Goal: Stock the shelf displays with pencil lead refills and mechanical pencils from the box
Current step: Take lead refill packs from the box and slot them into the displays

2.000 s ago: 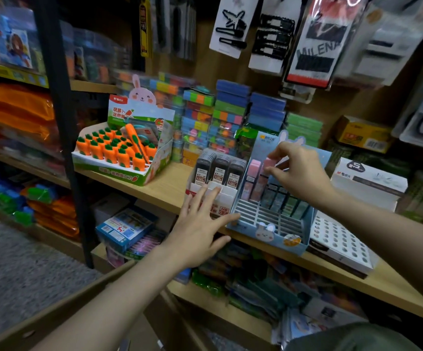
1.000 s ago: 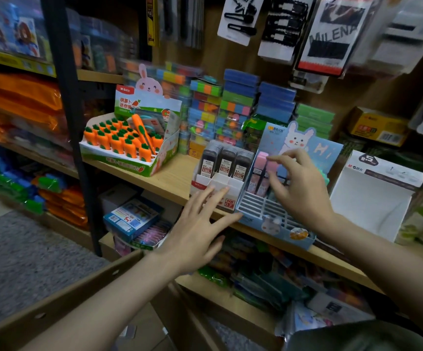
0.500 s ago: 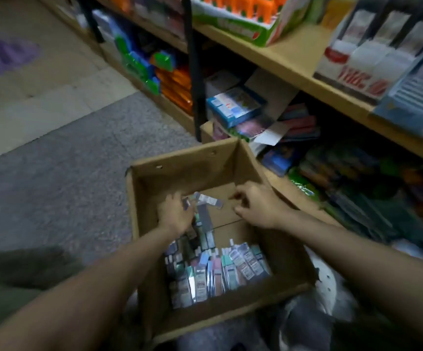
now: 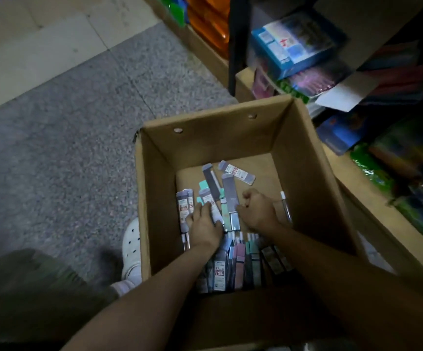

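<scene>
Lower frame is filled by two forearms reaching down into the cardboard box point(image 4: 304, 158), centre frame. A second ago both hands were up at the shelf displays; view has since been dropped to the box on the floor, so a restock trip is judged to be starting, nothing yet lifted.

Left hand point(image 4: 205, 224) is laid over the loose lead refill packs point(image 4: 214, 198), fingers spread and fairly flat on them; whether one is pinched underneath cannot be told. Right hand point(image 4: 257, 211) is curled in a loose fist beside a grey pack point(image 4: 230, 196); what is held, if anything, cannot be told. A lone mechanical pencil point(image 4: 286, 207) lies just right of that hand on the box floor. More packs point(image 4: 233, 264) stand in a row against the near wall, under the wrists.

Box walls are tall, open top; upward exit is unobstructed. A white shoe point(image 4: 132, 247) touches the box's left wall. Grey floor point(image 4: 66, 135) is seen on the left. Low shelf point(image 4: 342, 193) of packaged goods presses close on the right and upper right.
</scene>
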Action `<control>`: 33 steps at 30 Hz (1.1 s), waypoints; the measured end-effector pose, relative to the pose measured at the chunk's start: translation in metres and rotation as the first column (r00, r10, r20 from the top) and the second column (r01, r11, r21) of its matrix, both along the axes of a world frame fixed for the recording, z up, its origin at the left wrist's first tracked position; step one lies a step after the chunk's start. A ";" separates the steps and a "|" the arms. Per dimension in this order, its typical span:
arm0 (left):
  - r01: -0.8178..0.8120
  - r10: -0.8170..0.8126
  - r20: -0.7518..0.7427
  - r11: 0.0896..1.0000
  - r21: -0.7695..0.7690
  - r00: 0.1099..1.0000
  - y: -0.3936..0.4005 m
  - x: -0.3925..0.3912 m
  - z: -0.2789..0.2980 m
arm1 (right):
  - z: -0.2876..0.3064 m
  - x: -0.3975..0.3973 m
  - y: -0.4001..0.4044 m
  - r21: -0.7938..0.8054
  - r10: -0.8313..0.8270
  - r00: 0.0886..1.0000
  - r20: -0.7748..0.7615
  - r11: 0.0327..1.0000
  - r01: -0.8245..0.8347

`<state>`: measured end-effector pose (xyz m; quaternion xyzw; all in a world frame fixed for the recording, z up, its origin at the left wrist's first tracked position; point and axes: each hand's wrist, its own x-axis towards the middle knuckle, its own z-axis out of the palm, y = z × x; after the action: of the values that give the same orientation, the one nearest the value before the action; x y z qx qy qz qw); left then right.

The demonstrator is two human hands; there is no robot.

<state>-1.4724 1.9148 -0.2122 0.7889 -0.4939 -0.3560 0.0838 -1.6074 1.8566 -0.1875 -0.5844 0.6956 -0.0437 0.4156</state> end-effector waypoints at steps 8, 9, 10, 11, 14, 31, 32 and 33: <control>-0.232 0.226 -0.054 0.954 -0.189 0.973 -0.011 -0.005 -0.012 | -0.020 0.029 -0.011 -0.050 0.000 0.996 -0.091 0.999 -0.004; -0.255 0.249 -0.056 0.946 -0.201 0.967 -0.014 -0.005 -0.014 | -0.021 0.028 -0.012 -0.040 -0.011 0.995 -0.095 0.999 0.007; -0.274 0.268 -0.059 0.939 -0.209 0.962 -0.016 -0.005 -0.015 | -0.022 0.026 -0.014 -0.035 -0.021 0.995 -0.093 0.999 0.017; -0.292 0.286 -0.061 0.933 -0.211 0.956 -0.019 -0.006 -0.016 | -0.023 0.023 -0.015 -0.033 -0.030 0.995 -0.090 0.999 0.027; -0.344 0.337 -0.071 0.915 -0.210 0.939 -0.027 -0.006 -0.018 | -0.024 0.013 -0.019 -0.047 -0.019 0.995 -0.095 0.999 0.015; -0.382 0.384 -0.116 0.923 0.042 0.916 -0.030 -0.009 0.002 | 0.039 -0.009 0.001 0.590 -0.703 0.588 0.400 0.688 0.422; -0.408 0.406 -0.203 0.912 0.036 0.891 -0.031 -0.012 0.010 | 0.048 -0.012 0.000 0.634 -0.738 0.539 0.406 0.652 0.416; -0.431 0.424 -0.315 0.901 0.050 0.849 -0.033 -0.015 0.020 | 0.057 -0.014 -0.001 0.665 -0.762 0.490 0.424 0.629 0.403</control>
<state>-1.4872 1.8822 -0.1920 0.8100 -0.2902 -0.4451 0.2483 -1.6214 1.8554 -0.1302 -0.1195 0.6415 -0.2215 0.7247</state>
